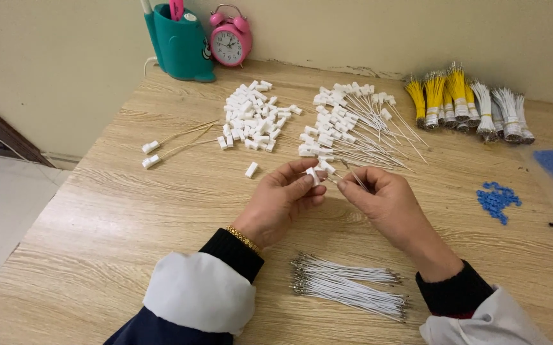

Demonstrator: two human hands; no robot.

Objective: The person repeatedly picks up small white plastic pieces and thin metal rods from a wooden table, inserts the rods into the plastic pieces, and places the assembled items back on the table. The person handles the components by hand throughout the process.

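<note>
Left hand [281, 198] pinches small white plastic connector [313, 176] between thumb and fingers; right hand [384, 197] pinches thin white wire [355, 177] just right of it; loose connector pile [254, 118] beyond, white wire bundle [347, 287] below the hands on wooden table [98, 223]
</note>
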